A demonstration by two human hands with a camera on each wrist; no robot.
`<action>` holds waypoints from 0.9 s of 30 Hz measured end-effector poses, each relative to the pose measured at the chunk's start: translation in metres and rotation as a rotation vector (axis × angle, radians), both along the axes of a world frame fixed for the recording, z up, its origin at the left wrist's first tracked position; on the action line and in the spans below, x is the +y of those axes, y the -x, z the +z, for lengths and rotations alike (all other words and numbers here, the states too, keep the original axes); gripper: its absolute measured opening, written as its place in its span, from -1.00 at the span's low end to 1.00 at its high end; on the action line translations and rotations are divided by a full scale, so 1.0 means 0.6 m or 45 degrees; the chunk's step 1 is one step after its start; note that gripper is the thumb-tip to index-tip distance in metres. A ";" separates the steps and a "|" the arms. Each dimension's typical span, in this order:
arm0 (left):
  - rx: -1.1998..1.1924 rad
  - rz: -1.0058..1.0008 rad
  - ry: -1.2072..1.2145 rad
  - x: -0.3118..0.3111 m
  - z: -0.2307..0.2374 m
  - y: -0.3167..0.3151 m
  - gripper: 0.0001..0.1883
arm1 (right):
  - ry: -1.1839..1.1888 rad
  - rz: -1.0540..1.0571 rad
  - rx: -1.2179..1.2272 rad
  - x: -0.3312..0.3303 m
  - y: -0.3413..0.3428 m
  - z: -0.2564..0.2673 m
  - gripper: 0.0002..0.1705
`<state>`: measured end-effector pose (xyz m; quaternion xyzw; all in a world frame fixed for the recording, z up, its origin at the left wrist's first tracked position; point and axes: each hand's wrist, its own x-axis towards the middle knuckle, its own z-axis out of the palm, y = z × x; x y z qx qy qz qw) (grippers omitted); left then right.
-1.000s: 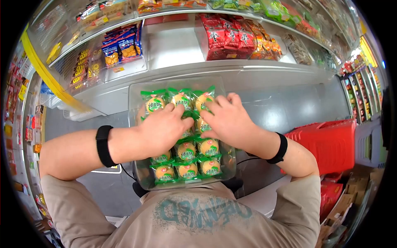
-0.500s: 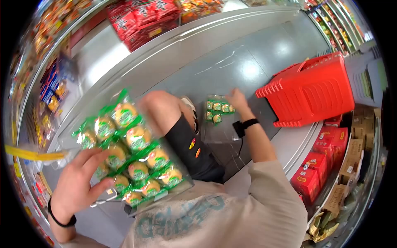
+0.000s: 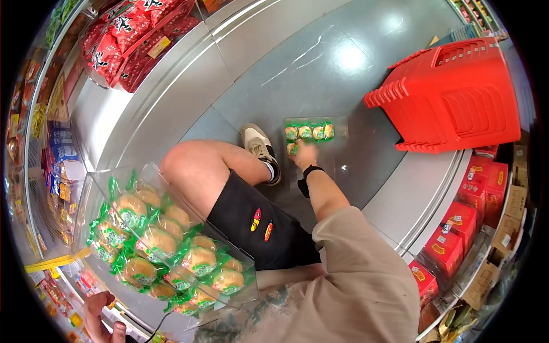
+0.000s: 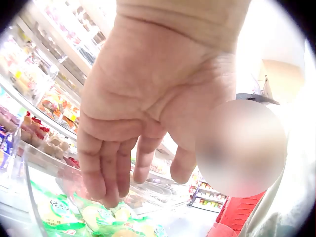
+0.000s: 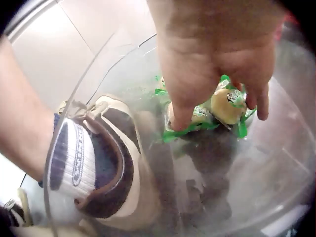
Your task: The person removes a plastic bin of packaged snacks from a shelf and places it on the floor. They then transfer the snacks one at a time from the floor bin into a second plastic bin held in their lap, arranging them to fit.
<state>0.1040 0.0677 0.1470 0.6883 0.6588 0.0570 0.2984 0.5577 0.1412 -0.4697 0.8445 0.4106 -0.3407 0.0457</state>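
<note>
A clear plastic bin (image 3: 247, 284) at lower left holds several round cakes (image 3: 155, 242) in clear and green wrappers. My left hand (image 3: 102, 321) is off its near left corner, fingers loosely extended and holding nothing. In the left wrist view the fingers of that hand (image 4: 158, 108) hang down over the wrapped cakes (image 4: 98, 219). My right hand (image 3: 306, 153) reaches down into a second clear bin (image 3: 339, 163) on the floor. There, its thumb overlaps one wrapped cake (image 5: 200, 118) and its fingers come down beside another; I cannot tell whether they grip it.
A red shopping basket stack (image 3: 457, 100) lies to the right. A bent leg and a shoe (image 3: 258, 147) are between the two bins. Red boxes (image 3: 452, 231) line a low shelf at lower right. Shelves with red snack bags (image 3: 123, 43) run along the upper left.
Both hands were over the first bin. My right hand has moved off to the floor bin and its second row of cakes; my left has drawn away to the lower left. The view has turned right.
</note>
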 end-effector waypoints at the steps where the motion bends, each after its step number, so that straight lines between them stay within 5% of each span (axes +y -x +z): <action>1: -0.025 0.055 -0.016 -0.003 -0.001 -0.003 -0.44 | -0.102 0.004 -0.071 -0.007 0.005 -0.007 -0.19; 13: -0.063 0.038 -0.033 0.007 -0.006 -0.004 -0.47 | 0.301 0.020 0.018 0.004 0.009 0.068 -0.03; 16: -0.068 0.025 -0.028 0.010 -0.010 -0.002 -0.49 | 0.227 -0.312 0.012 0.021 0.019 0.015 -0.03; 27: -0.067 0.087 -0.107 0.001 -0.008 -0.015 -0.54 | 0.298 -0.360 -0.015 0.015 0.025 0.011 -0.40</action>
